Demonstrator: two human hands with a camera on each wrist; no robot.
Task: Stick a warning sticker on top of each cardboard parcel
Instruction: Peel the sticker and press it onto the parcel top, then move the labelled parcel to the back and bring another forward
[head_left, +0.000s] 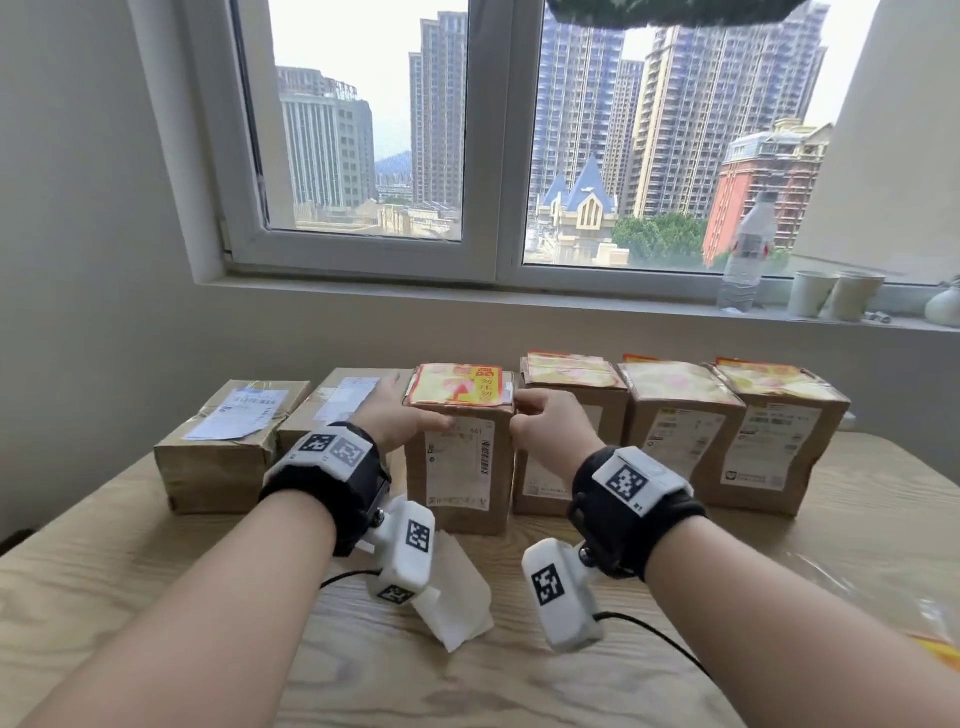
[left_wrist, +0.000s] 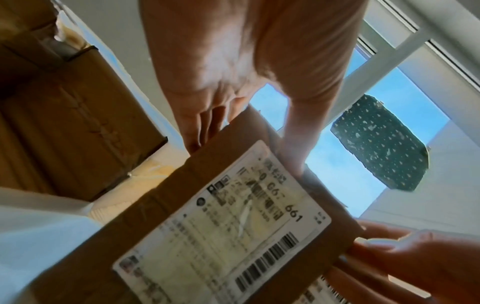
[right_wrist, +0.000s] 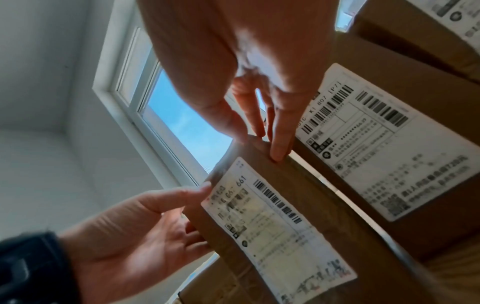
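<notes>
Several cardboard parcels stand in a row on the wooden table (head_left: 156, 597). The middle parcel (head_left: 457, 467) bears a label reading 661 and has a yellow and red warning sticker (head_left: 457, 384) on its top. My left hand (head_left: 395, 415) holds its upper left corner, thumb on the front (left_wrist: 293, 144), fingers along the side. My right hand (head_left: 545, 421) grips the upper right corner with its fingertips (right_wrist: 278, 152) at the top edge. Three parcels to the right (head_left: 675, 415) carry similar stickers. The two low parcels on the left (head_left: 223, 447) show only white shipping labels.
A white sheet of backing paper (head_left: 457, 597) lies on the table in front of the middle parcel. A water bottle (head_left: 748, 254) and paper cups (head_left: 810, 293) stand on the windowsill at the right. Clear film and a yellow sheet (head_left: 935, 649) lie at the table's right edge.
</notes>
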